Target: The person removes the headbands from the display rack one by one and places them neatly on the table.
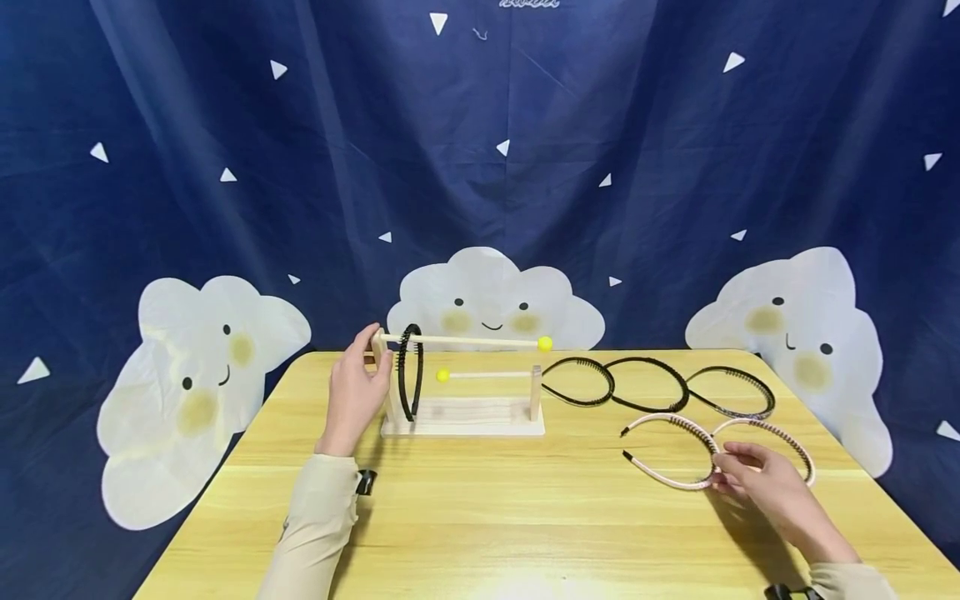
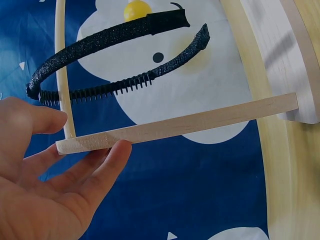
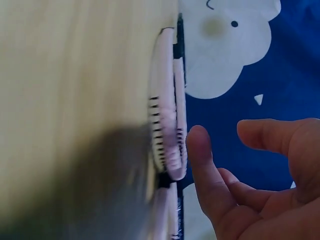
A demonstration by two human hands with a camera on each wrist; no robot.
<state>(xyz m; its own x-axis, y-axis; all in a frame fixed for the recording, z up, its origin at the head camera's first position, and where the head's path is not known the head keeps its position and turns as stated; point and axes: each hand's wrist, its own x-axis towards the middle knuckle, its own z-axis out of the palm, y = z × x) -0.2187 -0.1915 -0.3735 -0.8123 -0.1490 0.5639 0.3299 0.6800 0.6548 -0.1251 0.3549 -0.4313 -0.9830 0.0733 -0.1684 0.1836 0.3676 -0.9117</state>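
Observation:
My left hand grips the top of the left post of a wooden stand, with the thumb and fingers on either side of the wood. A black toothed headband hangs on the stand's upper rod, close to that post. On the right, my right hand hovers at the curve of a pink headband lying on the table. In the right wrist view its thumb and fingers are spread, with a gap between them and the band. Another pink headband lies partly behind this hand.
Three black headbands lie in a row behind the pink ones, the nearest to the stand beside its right post. Yellow balls cap the upper rod and lower rod. A blue cloud-patterned curtain hangs behind the table.

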